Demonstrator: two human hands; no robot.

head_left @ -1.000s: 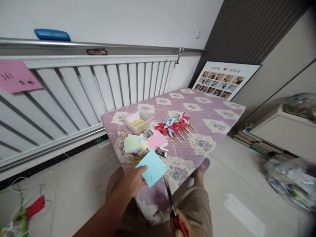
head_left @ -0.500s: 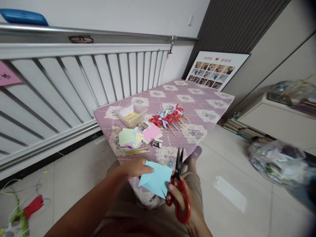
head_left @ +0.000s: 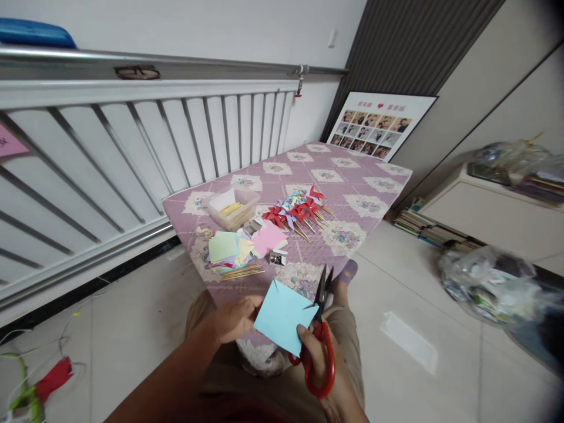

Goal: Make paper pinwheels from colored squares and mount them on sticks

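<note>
The blue paper (head_left: 285,317) sits low in the frame, just right of centre, above the person's lap, and it has been turned since half a second ago: slits that now show at its top and right corners were not there in the picture then, when one showed at the lower right corner. The left hand (head_left: 240,317) no longer has its thumb laid over the sheet. It is half curled at the paper's left edge, and I can't tell whether its fingers still grip there.

The right hand (head_left: 321,358), at the lower right of centre, is closed round the red handles of the scissors (head_left: 331,358), and its thumb now presses on the paper's lower right edge. The blades point up, tips a little apart, much as half a second ago; a second ago they were lower and clear of the sheet.

On the table (head_left: 286,188), mid-frame, nothing has changed place: the paper pile (head_left: 223,248) with a pink sheet (head_left: 268,237) beside it, loose sticks (head_left: 242,272) below, the plastic box (head_left: 238,220) above, the pinwheels (head_left: 304,208) to the right. The view has swung slightly, so the pink note (head_left: 11,142) at the left is cut off further by the frame's edge.
</note>
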